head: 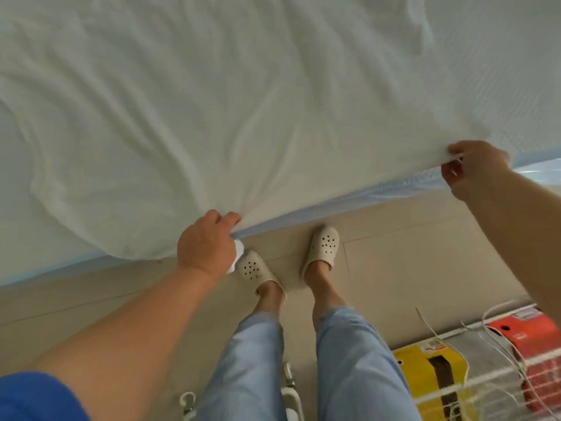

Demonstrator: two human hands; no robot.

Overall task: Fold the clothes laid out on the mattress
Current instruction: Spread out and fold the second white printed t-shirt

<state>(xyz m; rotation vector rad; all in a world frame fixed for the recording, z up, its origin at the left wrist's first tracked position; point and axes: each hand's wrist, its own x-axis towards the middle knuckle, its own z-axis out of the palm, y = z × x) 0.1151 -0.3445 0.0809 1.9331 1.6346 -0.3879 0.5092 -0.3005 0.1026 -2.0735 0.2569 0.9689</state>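
A large white garment (188, 95) lies spread and wrinkled over the mattress (516, 71), filling the upper two thirds of the frame. Its near hem runs along the mattress edge, where a pale blue border (349, 199) shows beneath it.

The left hand (206, 241), at lower centre, pinches a bunch of the hem between thumb and curled fingers, and folds fan out from that point into the cloth. A bit of white fabric pokes out below the palm. The right hand (473, 171), at the right edge of the frame, grips the hem further along with its fingers curled over the cloth and the thumb under it, lifting the edge slightly off the mattress.

Below, the person stands on a beige tiled floor (409, 253) in cream clogs (323, 246) and light blue trousers (358, 360). In the lower right corner sit a yellow package (425, 369) and a red package (528, 329) behind white wire racking (485, 381).
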